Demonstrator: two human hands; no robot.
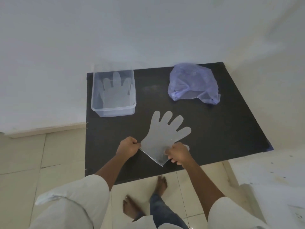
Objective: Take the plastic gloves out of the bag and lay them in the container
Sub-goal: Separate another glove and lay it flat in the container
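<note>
Item one: a flat, translucent plastic glove (163, 136) on the black rectangular desk (222, 126), fingers pointing away from us. We hold its cuff end: our left hand (127, 146) has its grip pinched closed on the left cuff corner, and our right hand (177, 153) is closed on the right cuff edge.

Item two: a clear rectangular plastic container (113, 109) at the desk's far left, glove inside.

Item three: a crumpled bluish-purple plastic bag (193, 81), far right.
</note>
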